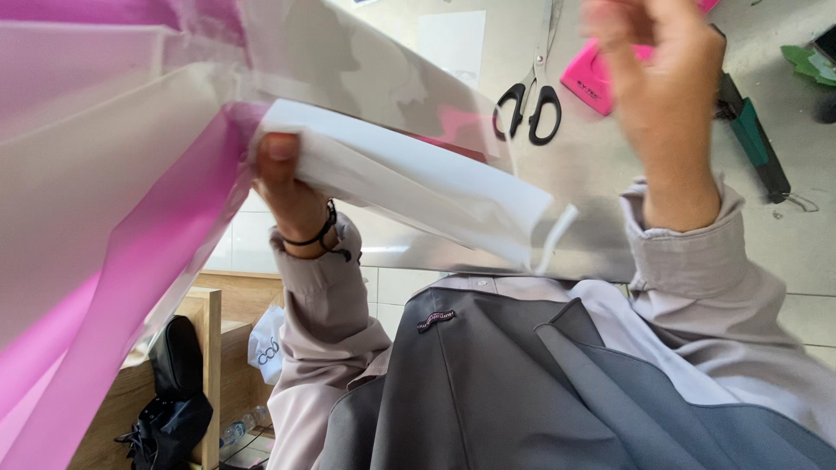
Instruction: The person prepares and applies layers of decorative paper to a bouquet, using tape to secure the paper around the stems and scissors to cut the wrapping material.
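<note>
So the left hand [283, 187] sits left of centre in the frame, fingers closed around the edge of a folded white sheet [409, 178], thumb pressed right on top of it where it meets a big pink and white translucent film [104, 244]. That film fills the whole left side of the frame, bunched up and hanging down toward the lower left corner. The white sheet runs out from the grip toward the right and ends in a corner near the middle, with a thin white strip [557, 233] curling off just below that corner. There's a black bracelet [320, 233] on that wrist, above a pale grey shirt cuff. The right hand [662, 78] is up in the upper right, blurry, fingers loosely curled and not holding anything I can make out, so call it empty. Behind it on the grey worktop [601, 157]: black-handled scissors [531, 96] at top centre, a bright pink flat tool [596, 78] just right of them and partly hidden by the hand, and a dark green and black tool [753, 139] further right. A black bag [174, 392] sits by wooden furniture in the lower left.
</note>
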